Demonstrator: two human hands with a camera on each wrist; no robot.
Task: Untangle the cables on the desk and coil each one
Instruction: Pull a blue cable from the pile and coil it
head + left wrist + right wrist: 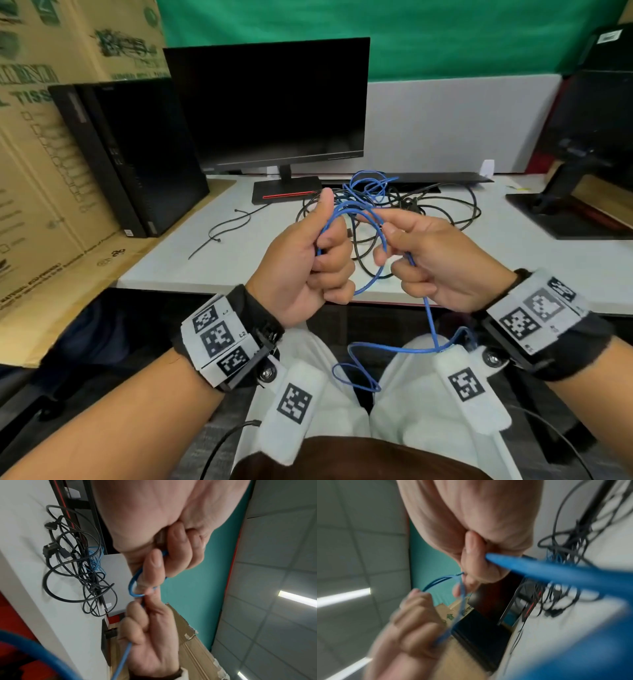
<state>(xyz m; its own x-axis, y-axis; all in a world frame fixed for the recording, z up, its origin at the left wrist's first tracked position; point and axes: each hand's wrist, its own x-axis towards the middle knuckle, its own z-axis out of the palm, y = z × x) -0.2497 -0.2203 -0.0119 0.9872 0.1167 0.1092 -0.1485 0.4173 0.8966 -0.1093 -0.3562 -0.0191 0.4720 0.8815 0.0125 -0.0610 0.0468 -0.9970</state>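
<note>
Both hands, left hand (308,270) and right hand (435,263), curl fingers round the blue cable (371,284); carton (41,144) reads "TISS".

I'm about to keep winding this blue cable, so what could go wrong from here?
The blue cable still runs into the black cable tangle on the desk; pulling may tighten the snarl or drag the heap toward the edge. The slack looped across the lap could snag or kink. The left hand grips a small coil while the right hand pinches the strand, so loops might slip.
</note>
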